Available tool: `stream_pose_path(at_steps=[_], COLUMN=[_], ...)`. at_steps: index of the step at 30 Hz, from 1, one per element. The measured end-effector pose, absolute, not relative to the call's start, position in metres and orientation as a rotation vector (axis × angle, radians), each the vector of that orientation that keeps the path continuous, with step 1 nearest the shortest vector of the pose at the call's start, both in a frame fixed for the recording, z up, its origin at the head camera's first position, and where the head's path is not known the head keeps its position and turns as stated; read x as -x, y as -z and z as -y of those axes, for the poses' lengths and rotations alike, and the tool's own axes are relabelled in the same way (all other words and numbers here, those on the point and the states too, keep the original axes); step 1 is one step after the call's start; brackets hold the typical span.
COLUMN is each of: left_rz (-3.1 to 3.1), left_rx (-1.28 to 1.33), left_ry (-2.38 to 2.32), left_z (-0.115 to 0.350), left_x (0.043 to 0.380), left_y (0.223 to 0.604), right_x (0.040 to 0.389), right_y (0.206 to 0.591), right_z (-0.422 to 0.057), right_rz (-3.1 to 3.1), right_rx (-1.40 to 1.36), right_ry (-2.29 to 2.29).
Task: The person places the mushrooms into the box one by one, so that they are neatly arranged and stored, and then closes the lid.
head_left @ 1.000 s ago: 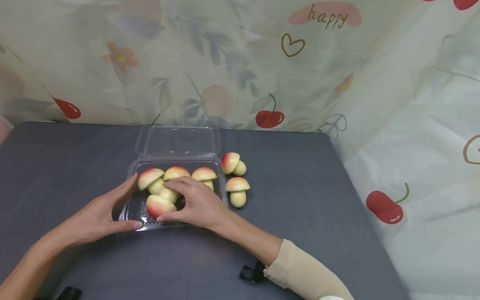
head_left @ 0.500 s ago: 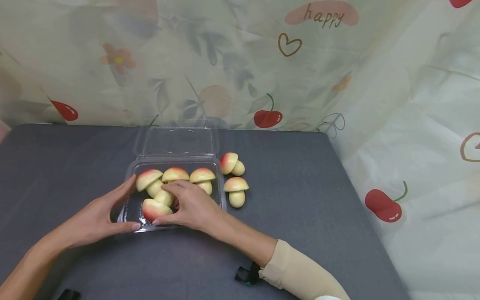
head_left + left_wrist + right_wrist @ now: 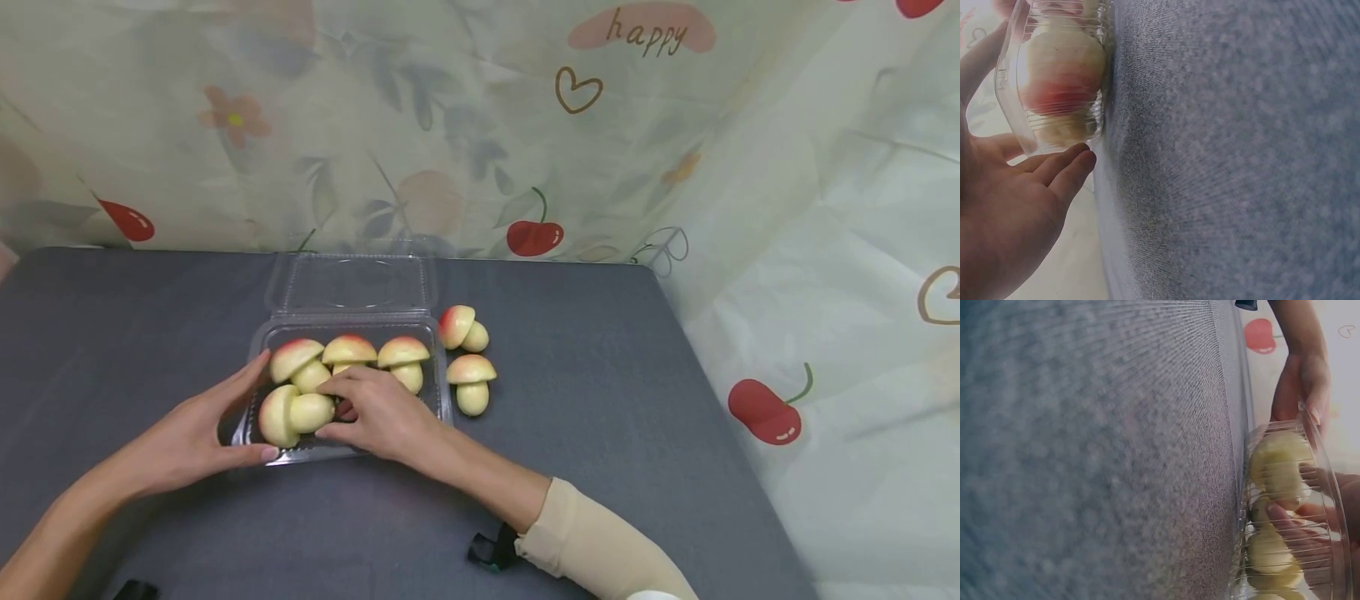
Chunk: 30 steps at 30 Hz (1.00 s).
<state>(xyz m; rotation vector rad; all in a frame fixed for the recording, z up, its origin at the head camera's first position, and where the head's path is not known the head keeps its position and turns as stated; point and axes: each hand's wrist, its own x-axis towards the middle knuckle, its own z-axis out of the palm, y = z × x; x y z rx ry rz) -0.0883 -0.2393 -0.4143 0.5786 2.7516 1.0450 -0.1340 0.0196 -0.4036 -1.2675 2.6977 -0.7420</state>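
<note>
In the head view, a clear plastic clamshell container [image 3: 352, 450] lies open, its lid [image 3: 352, 283] folded back. My left hand [image 3: 191, 433] holds its left end, thumb at the front edge and fingers along the side. The left wrist view shows those fingers [image 3: 1072, 172] against the container's wall. At the front left inside lies a mushroom [image 3: 279, 417], cap to the left. My right hand [image 3: 386, 412] pinches its stem between thumb and fingertips. Behind it stand a left mushroom [image 3: 295, 360], a middle mushroom [image 3: 349, 349] and a right mushroom [image 3: 403, 352].
Two more mushrooms lie just right of the container, a tilted one [image 3: 457, 327] and an upright one [image 3: 472, 392]. All rest on a dark grey table [image 3: 585, 400]. A printed curtain [image 3: 450, 125] hangs behind the table's back edge.
My right hand has shifted the front mushroom left and turned it, so its cap now points left and its stem right. My left hand stays at the container's left end.
</note>
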Motion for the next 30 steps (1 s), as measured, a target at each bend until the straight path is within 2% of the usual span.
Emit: stream_pose_path(at_steps=[16,30], left_rz=[-2.753,-2.722], left_rx=[-0.542,-0.539], left_ry=[-1.032,-1.035], left_z=[0.238,0.238], left_x=[0.087,0.089], left_y=[0.413,0.413], right_x=[0.139,0.148], right_y=[0.4,0.398], right_z=[-0.029,-0.058], right_rz=[-2.761,-2.452], right_rx=[1.269,1.314], right_ry=[0.73,1.252])
